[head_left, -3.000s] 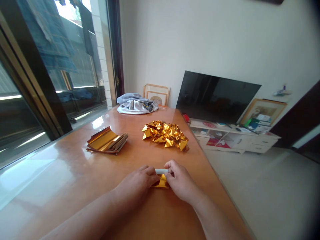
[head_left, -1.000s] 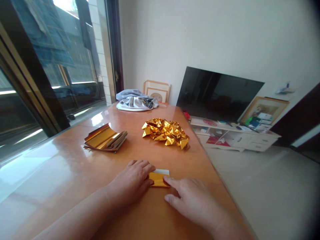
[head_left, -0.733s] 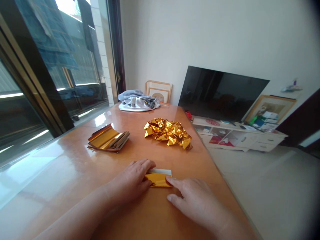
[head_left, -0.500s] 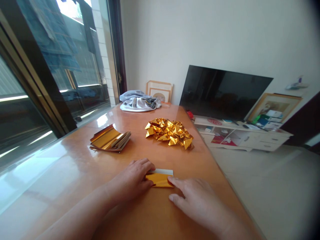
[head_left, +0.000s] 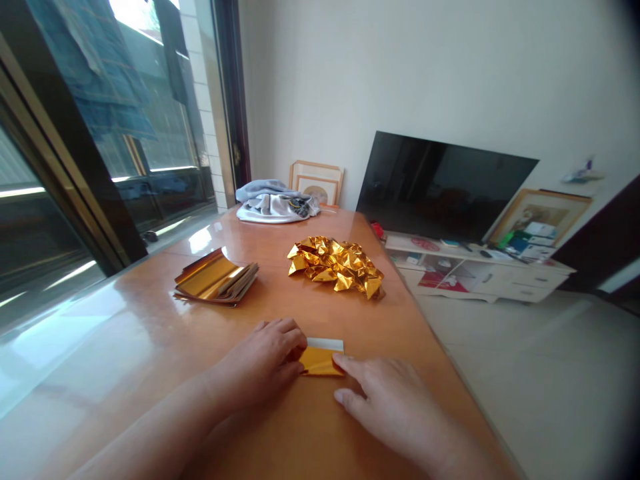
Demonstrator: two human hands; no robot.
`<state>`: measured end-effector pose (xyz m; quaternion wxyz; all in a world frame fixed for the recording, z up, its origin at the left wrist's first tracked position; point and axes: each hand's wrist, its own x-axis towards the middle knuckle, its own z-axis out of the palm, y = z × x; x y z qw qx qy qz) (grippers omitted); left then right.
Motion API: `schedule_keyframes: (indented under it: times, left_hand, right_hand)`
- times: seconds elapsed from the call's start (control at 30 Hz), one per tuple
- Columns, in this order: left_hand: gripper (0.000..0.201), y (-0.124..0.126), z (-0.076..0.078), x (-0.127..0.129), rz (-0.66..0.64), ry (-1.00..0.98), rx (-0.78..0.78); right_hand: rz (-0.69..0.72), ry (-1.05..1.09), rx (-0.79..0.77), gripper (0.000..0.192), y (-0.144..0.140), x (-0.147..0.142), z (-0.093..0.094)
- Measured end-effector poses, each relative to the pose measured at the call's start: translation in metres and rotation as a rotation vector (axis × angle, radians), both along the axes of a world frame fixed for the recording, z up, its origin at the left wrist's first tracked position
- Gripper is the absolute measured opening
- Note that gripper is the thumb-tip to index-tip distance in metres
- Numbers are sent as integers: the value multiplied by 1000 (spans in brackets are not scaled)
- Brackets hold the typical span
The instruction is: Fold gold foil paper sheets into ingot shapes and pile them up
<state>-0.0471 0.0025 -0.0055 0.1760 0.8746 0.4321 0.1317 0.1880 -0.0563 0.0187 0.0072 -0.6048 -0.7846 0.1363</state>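
Living room, glossy orange-brown wooden surface [head_left: 150, 320] running from near to far, big sliding window on the left with strong glare on the wood. Both hands are low on the near part of the surface, working one small folded gold foil paper [head_left: 320, 360] with a white strip showing along its far edge. Left hand [head_left: 260, 363] lies flat, palm down, fingers spread loosely, fingertips pressing the left end of the folded paper; not gripping, just holding it down. Right hand [head_left: 395, 407] also open and palm down, index fingertip touching the near right corner of the paper, rest of the fingers relaxed on the wood. Paper lies flat between the two hands, touching both. Farther off, left of centre, sits a stack of flat gold foil sheets [head_left: 216, 284], top sheet curling up. Right of that stack, well apart from it, is a pile of folded gold foil pieces [head_left: 336, 265], crinkled and shiny. At the far end of the surface lies a bundle of grey and white cloth [head_left: 275, 203], with a picture frame [head_left: 316, 183] leaning against the wall just behind it. Right of the surface, on the floor side, a dark TV screen [head_left: 440, 190] stands on a low white cabinet [head_left: 480, 277] cluttered with small items too small to tell; another framed picture [head_left: 540, 217] leans near it.
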Motion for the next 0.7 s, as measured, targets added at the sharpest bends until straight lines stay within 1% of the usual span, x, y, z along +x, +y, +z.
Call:
schedule_keyframes:
  times: [0.13,0.3,0.53,0.7]
  left_hand:
    - [16,1,-2,-2,8,-41,-30]
    - [11,2,-1,-3,-24,-37,-49]
    - [20,1,1,-4,-82,-23,-3]
    - [19,1,3,-3,-73,17,7]
  right_hand:
    - [-6,3,-6,43,-1,0,-1]
    - [-5,5,5,48,-1,0,-3]
    - [-9,-13,-11,47,-1,-3,-3]
    - [-12,-38,-44,55,-4,-4,-4]
